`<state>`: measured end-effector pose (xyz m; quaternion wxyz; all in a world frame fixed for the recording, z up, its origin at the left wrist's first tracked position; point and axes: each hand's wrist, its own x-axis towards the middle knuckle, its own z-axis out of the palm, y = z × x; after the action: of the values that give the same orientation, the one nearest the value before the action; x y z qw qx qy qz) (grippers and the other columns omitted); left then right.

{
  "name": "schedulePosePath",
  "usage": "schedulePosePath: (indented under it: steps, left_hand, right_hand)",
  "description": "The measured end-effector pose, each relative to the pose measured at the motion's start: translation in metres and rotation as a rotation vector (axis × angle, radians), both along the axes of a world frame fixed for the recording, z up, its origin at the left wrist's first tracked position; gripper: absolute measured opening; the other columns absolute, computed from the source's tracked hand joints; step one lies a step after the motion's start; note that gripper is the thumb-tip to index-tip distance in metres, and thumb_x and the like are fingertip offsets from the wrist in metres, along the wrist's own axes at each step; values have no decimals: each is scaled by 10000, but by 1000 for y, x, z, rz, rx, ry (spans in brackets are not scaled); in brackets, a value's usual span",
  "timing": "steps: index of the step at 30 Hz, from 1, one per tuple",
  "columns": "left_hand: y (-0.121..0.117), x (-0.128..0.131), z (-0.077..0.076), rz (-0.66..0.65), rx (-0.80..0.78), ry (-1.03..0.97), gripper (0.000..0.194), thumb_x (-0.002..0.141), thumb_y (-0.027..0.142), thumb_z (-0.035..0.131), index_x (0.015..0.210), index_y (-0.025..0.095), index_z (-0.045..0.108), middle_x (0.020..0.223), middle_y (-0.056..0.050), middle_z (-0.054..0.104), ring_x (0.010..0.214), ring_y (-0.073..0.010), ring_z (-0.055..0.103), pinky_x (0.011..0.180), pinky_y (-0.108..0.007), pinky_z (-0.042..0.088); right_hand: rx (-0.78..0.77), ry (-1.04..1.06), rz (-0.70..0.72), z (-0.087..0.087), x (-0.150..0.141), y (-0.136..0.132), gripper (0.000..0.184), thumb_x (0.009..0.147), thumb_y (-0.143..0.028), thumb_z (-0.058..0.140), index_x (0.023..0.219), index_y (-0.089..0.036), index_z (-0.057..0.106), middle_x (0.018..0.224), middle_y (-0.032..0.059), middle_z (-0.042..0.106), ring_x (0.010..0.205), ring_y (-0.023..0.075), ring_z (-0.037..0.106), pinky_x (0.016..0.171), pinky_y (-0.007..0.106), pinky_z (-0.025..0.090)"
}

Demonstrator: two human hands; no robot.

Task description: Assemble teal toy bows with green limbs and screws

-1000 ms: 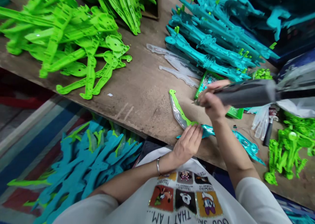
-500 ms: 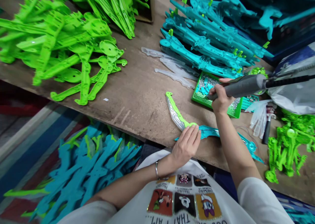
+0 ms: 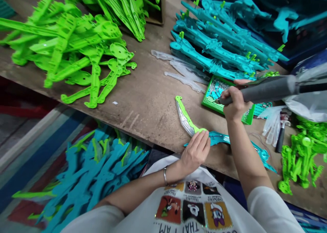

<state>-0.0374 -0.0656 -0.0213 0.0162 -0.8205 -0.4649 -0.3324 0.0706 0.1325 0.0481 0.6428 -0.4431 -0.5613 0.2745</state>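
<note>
A curved plastic toy bow (image 3: 219, 137) lies along the near edge of the bench, with one green-and-clear arm and a blue body. My left hand (image 3: 196, 150) is closed over its middle joint, fingers together, covering that part. My right hand (image 3: 235, 103) grips a grey electric screwdriver (image 3: 270, 89), held nearly level with its tip end pointing left. That tip end is over a green perforated tray (image 3: 249, 119) holding small metal screws and blue bits. The right forearm crosses above the blue part of the bow and hides some of it.
Green plastic parts (image 3: 94, 69) are heaped at the left, blue bow halves (image 3: 214, 52) at the back. Clear strips (image 3: 184, 81) lie before them. A black-handled tool (image 3: 280, 139) and more green parts (image 3: 298, 158) are at right. Blue pieces (image 3: 94, 178) are piled below the bench edge.
The view has shifted slightly, so the scene sits a little further right. Both hands keep their holds, and the bow stays in place on the bench.
</note>
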Motion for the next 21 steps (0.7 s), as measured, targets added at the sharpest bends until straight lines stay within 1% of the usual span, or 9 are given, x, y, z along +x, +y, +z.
schedulePosePath:
  steps: [2,4,7,11,14,18,21]
  left_hand:
    - [-1,0,-1,-9,-14,2,277,994,101,577,1233,36,699,1394,-206,682,1319,-327,653,1152,-468,567]
    - [-2,1,-3,-16,-38,7,290,1004,107,553,1249,31,689,1412,-215,667,1346,-326,634,1171,-474,550]
    - [-4,2,-7,-17,-54,-3,288,1004,112,539,1238,33,686,1436,-226,647,1382,-329,605,1194,-483,526]
    - [-4,3,-9,-19,-54,-26,248,989,118,559,1178,41,700,1430,-234,646,1384,-331,602,1207,-478,508]
    - [-4,4,-10,-23,-52,-32,219,983,132,576,1142,55,706,1393,-227,670,1368,-325,615,1206,-470,508]
    - [-3,4,-10,-14,-28,-39,208,978,137,579,1122,60,708,1368,-225,684,1363,-324,619,1200,-471,512]
    - [-3,3,-10,-19,-32,-39,213,978,138,581,1129,55,706,1386,-230,673,1375,-322,609,1211,-465,501]
  right_hand:
    - [30,35,51,8,-17,-5,190,897,-458,645,859,-276,609,618,-62,437,476,124,509,526,313,504]
    - [21,86,130,10,-39,-9,197,900,-475,661,935,-287,613,628,-66,435,481,124,517,529,311,509]
    - [-40,144,240,4,-74,-10,290,889,-515,688,1050,-294,592,628,-75,471,479,125,529,528,309,507]
    - [-69,180,299,-9,-108,-4,368,868,-570,702,1052,-284,563,607,-83,499,470,123,527,518,306,496]
    - [-88,170,299,-14,-119,0,373,853,-577,707,1026,-280,562,587,-89,497,461,121,517,504,302,482]
    - [-143,123,315,-17,-123,4,383,838,-590,709,984,-265,569,573,-88,503,458,117,524,498,293,485]
    - [-181,106,388,-17,-124,7,363,818,-565,733,878,-250,563,573,-80,522,455,107,518,489,283,486]
